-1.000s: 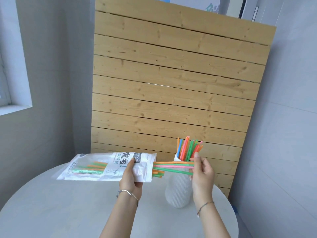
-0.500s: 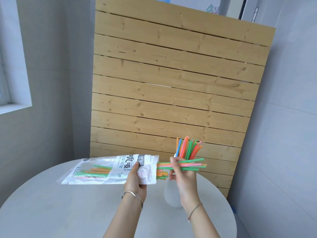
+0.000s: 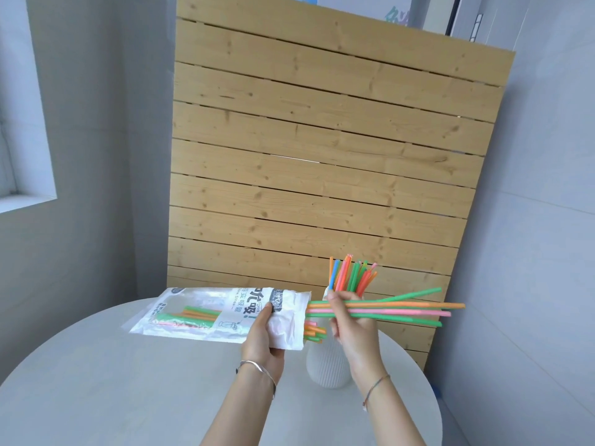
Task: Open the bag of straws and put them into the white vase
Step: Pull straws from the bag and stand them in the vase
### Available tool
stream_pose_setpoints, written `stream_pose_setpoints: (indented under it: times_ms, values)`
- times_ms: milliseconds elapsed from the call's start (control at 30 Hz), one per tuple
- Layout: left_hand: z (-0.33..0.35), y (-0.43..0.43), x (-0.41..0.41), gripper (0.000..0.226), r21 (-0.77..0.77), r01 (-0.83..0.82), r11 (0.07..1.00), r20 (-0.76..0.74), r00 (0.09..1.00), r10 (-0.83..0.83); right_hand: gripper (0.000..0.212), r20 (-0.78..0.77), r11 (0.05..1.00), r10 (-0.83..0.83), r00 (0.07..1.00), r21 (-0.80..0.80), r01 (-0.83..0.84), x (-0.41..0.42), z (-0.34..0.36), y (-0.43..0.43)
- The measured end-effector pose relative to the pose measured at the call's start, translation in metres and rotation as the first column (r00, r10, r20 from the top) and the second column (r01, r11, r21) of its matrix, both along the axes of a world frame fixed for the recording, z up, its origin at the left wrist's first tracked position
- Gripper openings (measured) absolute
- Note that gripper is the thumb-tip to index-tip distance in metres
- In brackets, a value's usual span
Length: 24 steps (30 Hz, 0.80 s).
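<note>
Plastic straw bag and a fistful of straws, held over a round table.
Head view: left hand [image 3: 262, 336] grips the open end of the bag [image 3: 206, 312], thumb on top, with the bag roughly level above the grey table [image 3: 128, 381]. Orange and green loose straws [image 3: 199, 315] lie inside, some ends poking from the mouth. Right hand [image 3: 349, 320] has its fingers curled round a bundle of straws [image 3: 402, 309] in green, orange and pink; the bundle's left ends are at the bag's mouth and it runs out to the right. White ribbed vase [image 3: 325, 365] stands on the table below the right hand, holding upright straws [image 3: 351, 278]. Slatted wooden panel [image 3: 322, 156] behind.
</note>
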<state>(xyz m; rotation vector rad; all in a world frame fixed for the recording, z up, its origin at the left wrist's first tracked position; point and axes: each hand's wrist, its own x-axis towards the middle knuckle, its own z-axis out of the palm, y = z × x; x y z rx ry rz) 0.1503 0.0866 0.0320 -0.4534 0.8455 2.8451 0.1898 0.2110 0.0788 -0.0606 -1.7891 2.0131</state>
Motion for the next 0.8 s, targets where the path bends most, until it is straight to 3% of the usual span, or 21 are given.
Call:
stream_pose_setpoints:
  times_ms: [67, 233, 400, 533, 667, 733, 800]
  values:
    - [0.003, 0.007, 0.003, 0.042, 0.008, 0.029, 1.0, -0.012, 1.0, -0.029, 0.025, -0.005, 1.0, 0.004, 1.0, 0.016, -0.003, -0.002, 0.001, -0.002]
    - [0.005, -0.007, -0.007, 0.041, 0.038, 0.01, 0.999, -0.025, 1.0, -0.01, 0.04, -0.086, 0.975, -0.223, 0.971, -0.021, 0.222, -0.018, 0.047, 0.038]
    - [0.008, -0.017, -0.014, 0.025, 0.049, -0.01, 0.999, -0.071, 0.997, 0.013, 0.046, -0.216, 0.865, -0.29, 0.933, 0.358, 0.351, -0.036, 0.092, 0.075]
    - [0.008, -0.018, -0.016, 0.042, 0.021, -0.003, 1.0, -0.085, 0.996, 0.005, 0.044, -0.18, 0.779, -0.191, 0.965, 0.571, 0.26, -0.048, 0.095, 0.075]
    - [0.005, -0.016, -0.014, 0.05, 0.008, -0.005, 1.0, -0.047, 0.999, 0.005, 0.039, -0.013, 0.65, -0.119, 0.993, 0.754, 0.088, -0.061, 0.072, 0.069]
    - [0.006, -0.017, -0.012, 0.054, 0.01, 0.002, 1.0, -0.073, 0.997, -0.002, 0.03, 0.05, 0.647, -0.112, 0.992, 0.762, 0.035, -0.065, 0.067, 0.067]
    - [0.008, -0.018, -0.012, 0.05, -0.006, -0.016, 1.0, -0.045, 0.999, 0.016, 0.025, 0.021, 0.686, -0.142, 0.99, 0.722, 0.083, -0.067, 0.07, 0.067]
